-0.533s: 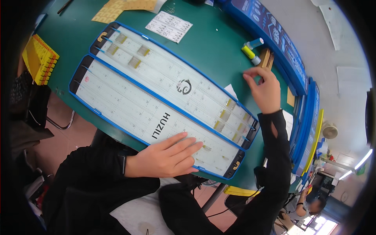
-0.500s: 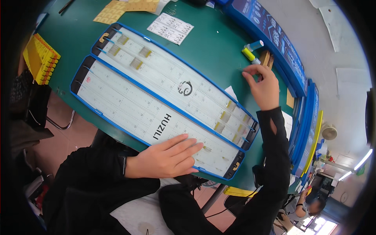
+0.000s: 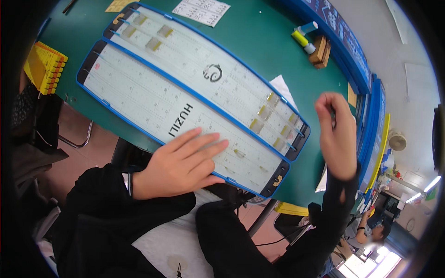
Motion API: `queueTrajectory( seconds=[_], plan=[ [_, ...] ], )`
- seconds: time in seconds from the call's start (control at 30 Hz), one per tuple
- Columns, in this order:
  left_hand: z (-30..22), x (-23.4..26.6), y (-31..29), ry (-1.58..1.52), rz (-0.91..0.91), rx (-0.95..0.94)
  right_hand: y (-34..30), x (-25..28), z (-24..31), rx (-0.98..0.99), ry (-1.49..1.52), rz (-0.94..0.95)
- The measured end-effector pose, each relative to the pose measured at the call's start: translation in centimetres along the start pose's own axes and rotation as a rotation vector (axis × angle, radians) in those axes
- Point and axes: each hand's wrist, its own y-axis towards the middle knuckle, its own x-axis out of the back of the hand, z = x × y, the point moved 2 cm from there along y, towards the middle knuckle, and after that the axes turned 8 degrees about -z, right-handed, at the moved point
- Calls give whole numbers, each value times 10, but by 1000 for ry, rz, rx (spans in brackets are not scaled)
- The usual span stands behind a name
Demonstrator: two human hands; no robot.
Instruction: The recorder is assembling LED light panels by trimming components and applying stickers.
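White, blue-rimmed tray (image 3: 153,99), long axis running from far left to near right across green table (image 3: 259,41). Left hand (image 3: 178,164) flat, fingers together, pressing the near-right end. Right hand (image 3: 336,134) raised just right of that end, fingers curled; pinch unclear.

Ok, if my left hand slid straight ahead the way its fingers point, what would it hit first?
The left hand lies flat on the near white tray, fingers pointing right along it. Straight on, they would probably first meet the small clear piece lying on that tray, though depth is hard to judge.
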Motion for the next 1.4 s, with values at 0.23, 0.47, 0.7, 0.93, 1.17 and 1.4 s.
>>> queueTrajectory(
  seconds=[0.23, 0.47, 0.7, 0.93, 1.17, 1.4],
  plan=[
    [-26, 1, 16, -64, 44, 4, -96, -13, 23, -128, -20, 85],
    [-30, -34, 33, -13, 161, -84, -111, -36, 25, 15, -229, 87],
    [-28, -47, 25, 49, 142, -187, -124, -3, 11, -285, 418, -399],
    [-31, -53, 39, 63, 151, -115, -132, -48, -31, -318, 1054, -669],
    [-33, -56, 39, 72, 157, -123, -133, -45, -26, -314, 1046, -627],
    [-33, -56, 40, 88, 168, -126, -134, -43, -27, -294, 1009, -579]
  ],
)
